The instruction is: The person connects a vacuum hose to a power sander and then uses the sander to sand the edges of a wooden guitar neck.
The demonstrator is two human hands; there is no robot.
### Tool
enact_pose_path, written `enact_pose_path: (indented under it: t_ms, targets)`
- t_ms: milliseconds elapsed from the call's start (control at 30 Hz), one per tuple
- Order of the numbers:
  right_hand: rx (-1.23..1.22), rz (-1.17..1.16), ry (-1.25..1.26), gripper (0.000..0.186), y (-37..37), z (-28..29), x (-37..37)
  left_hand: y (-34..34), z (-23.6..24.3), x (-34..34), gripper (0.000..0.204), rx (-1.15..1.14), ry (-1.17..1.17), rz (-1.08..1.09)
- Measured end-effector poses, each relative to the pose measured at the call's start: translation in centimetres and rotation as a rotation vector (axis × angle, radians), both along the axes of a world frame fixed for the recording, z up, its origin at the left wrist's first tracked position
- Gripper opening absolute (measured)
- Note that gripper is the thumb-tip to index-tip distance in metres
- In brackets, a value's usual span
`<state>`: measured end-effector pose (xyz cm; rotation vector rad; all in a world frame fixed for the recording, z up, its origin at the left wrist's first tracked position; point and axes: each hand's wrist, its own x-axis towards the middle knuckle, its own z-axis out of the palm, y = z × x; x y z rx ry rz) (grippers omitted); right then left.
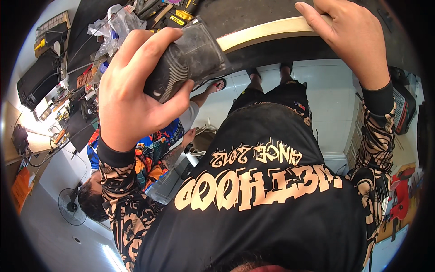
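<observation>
My left hand (133,95) grips a dusty black handheld tool (195,52), with a squarish front and a ribbed side, at the top middle. The tool meets the left part of a pale, curved wooden strip (267,31) lying along the dark bench edge. What is under the tool is hidden. My right hand (346,43) holds the strip near its right end, thumb on it and fingers bent over it, some cut off by the top of the view.
Cluttered tools and a crumpled plastic bag (111,34) cover the bench (235,16) at upper left. A co-worker in a colourful shirt (149,158) sits at my left, above a fan (72,206). Black cases (36,84) and wires are farther left; red tools (398,195) are at right.
</observation>
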<state>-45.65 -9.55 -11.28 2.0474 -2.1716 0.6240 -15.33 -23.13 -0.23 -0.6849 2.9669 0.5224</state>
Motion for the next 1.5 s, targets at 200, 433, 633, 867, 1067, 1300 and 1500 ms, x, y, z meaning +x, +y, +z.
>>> enact_pose_path:
  t_ms: [200,433,633,867,1067,1300,1500]
  targets:
    - [0.014,-0.036,0.008,0.039,-0.1,-0.2,0.5,-0.6,-0.6,3.1,0.07,0.018,0.053,0.036]
    - [0.068,-0.054,0.036,0.037,-0.2,-0.7,0.5,-2.1,-3.0,6.9,0.072,-0.005,0.222,-0.037]
    - [0.048,-0.033,0.085,0.036,-0.4,-1.2,0.6,-2.9,-4.9,10.3,0.075,0.014,0.3,-0.051]
    - [0.048,-0.027,0.071,0.036,-0.3,-1.0,0.4,-3.2,-6.1,12.4,0.076,0.021,0.348,-0.044]
    - [0.045,-0.009,0.055,0.035,-0.1,-0.6,0.0,-2.5,-4.1,8.9,0.075,0.023,0.289,-0.084]
    - [-0.027,0.004,0.048,0.038,0.2,-1.4,-0.7,-1.0,-2.0,4.1,0.073,-0.005,0.195,-0.064]
    - [0.019,0.049,0.029,0.039,0.1,-0.7,-0.8,-0.7,-1.7,3.1,0.072,-0.003,0.188,-0.074]
